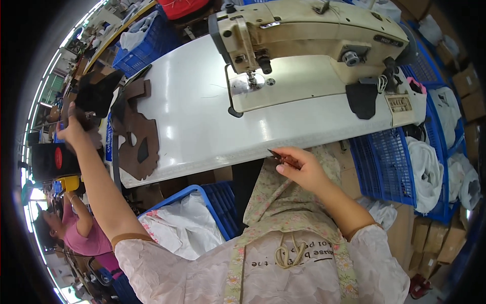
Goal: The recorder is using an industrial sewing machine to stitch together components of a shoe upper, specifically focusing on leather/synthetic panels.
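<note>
My left hand (74, 129) reaches far out past the left end of the sewing table (192, 126), its fingers closed on a dark brown leather-like piece (86, 120). Just beside it lies a black piece (98, 93). On the table's left end rest several brown cut pieces (139, 147), one with notched edges and a hole. My right hand (304, 172) is closed around a small dark pointed tool (289, 160) near the table's front edge; its exact kind is hard to tell. A cream sewing machine (309, 35) stands farther back, nothing under its needle.
A blue crate (215, 202) with white cloth stands below the table's front edge. More blue crates (385, 167) with white bundles are at the right. A black flat piece (361, 100) lies by the machine. A person in pink (86, 228) is at the lower left.
</note>
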